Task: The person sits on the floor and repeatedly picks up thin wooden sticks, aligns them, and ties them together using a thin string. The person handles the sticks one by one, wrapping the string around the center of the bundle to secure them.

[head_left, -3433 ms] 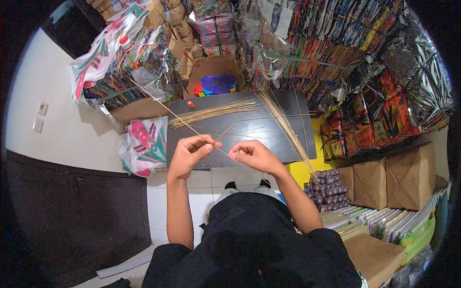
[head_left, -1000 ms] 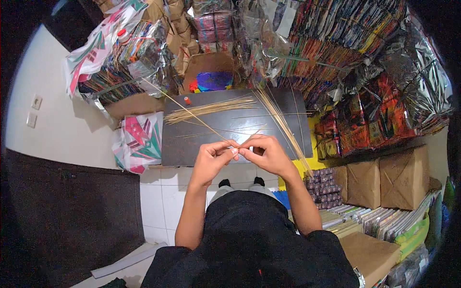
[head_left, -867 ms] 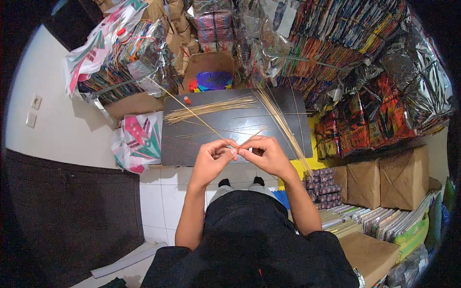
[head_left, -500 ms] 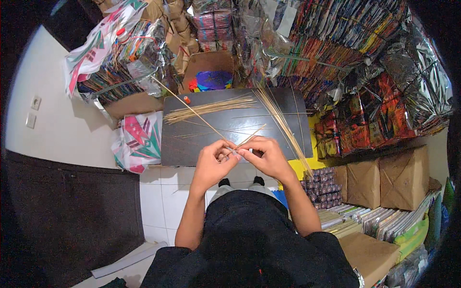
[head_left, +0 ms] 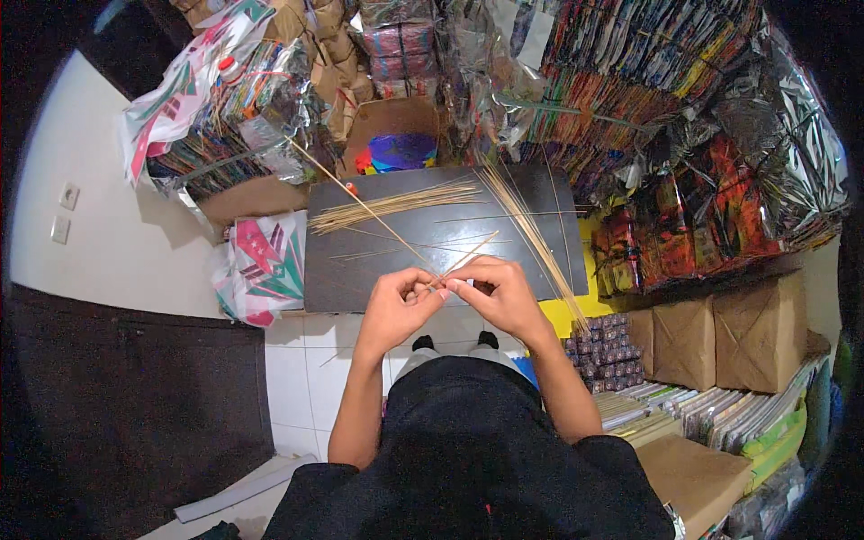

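Two thin bamboo sticks cross at my fingertips, above the near edge of the dark table (head_left: 373, 265). The long bamboo stick (head_left: 355, 198) slants away to the far left; the other bamboo stick (head_left: 477, 247) points up to the right. My left hand (head_left: 405, 304) pinches them near the crossing, thumb against curled fingers. Close beside it, my right hand (head_left: 493, 292) is also closed at the crossing with thumb and forefinger. Something small and whitish shows by the right fingertips, too small to name. The exact grip points are partly hidden by the fingers.
One bundle of bamboo sticks (head_left: 396, 205) lies across the table's far left; another bamboo bundle (head_left: 531, 234) overhangs the right edge. An orange thread spool (head_left: 352, 189) stands behind. Stacked wrapped packs (head_left: 630, 63) crowd the back and right, with brown paper parcels (head_left: 760, 333) nearer.
My fingers have shifted slightly at the crossing, and less of the whitish bit shows between them. Both hands still hold the sticks in nearly the same place.
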A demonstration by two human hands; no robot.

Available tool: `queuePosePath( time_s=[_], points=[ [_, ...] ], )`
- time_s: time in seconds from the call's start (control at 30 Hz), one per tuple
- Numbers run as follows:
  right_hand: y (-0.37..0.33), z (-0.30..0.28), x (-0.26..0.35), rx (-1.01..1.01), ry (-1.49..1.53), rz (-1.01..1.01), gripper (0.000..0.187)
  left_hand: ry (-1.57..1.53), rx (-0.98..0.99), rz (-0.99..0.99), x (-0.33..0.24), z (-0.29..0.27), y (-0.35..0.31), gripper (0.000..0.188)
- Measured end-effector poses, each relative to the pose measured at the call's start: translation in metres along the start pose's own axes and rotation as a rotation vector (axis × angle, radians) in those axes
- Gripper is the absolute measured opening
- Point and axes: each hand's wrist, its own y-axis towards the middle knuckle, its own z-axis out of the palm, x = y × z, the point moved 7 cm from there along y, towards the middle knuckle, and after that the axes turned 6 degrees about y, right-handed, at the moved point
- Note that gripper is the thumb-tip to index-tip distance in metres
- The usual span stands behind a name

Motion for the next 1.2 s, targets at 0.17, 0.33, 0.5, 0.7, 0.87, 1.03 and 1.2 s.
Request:
queuePosePath(
  time_s=[0.17, 0.33, 0.5, 0.7, 0.87, 1.03, 1.2],
  points=[
    [-0.001, 0.000, -0.003, -0.024, 0.027, -0.002, 0.016, -0.029, 0.000, -0.025, -0.003, -0.001, -0.002, 0.015],
    [-0.003, -0.002, 0.004, -0.068, 0.063, 0.075, 0.016, 0.036, -0.067, 0.041, -0.001, -0.003, -0.001, 0.018],
    [-0.005, -0.005, 0.006, -0.070, -0.050, 0.014, 0.019, 0.059, -0.061, 0.004, -0.006, -0.004, -0.003, 0.020],
    [-0.005, -0.003, 0.020, -0.071, -0.015, -0.045, 0.018, 0.113, -0.082, 0.040, -0.005, -0.004, -0.005, 0.019],
    [-0.003, 0.000, 0.023, -0.059, -0.040, -0.026, 0.017, 0.087, -0.048, 0.059, -0.008, 0.001, -0.009, 0.018],
    [-0.009, 0.003, 0.020, -0.086, -0.006, 0.096, 0.017, 0.045, -0.041, 0.045, -0.008, -0.001, -0.010, 0.019],
    [-0.017, -0.004, 0.015, -0.124, -0.037, 0.197, 0.018, 0.063, -0.114, 0.050, -0.003, -0.008, -0.009, 0.018]
  ],
)
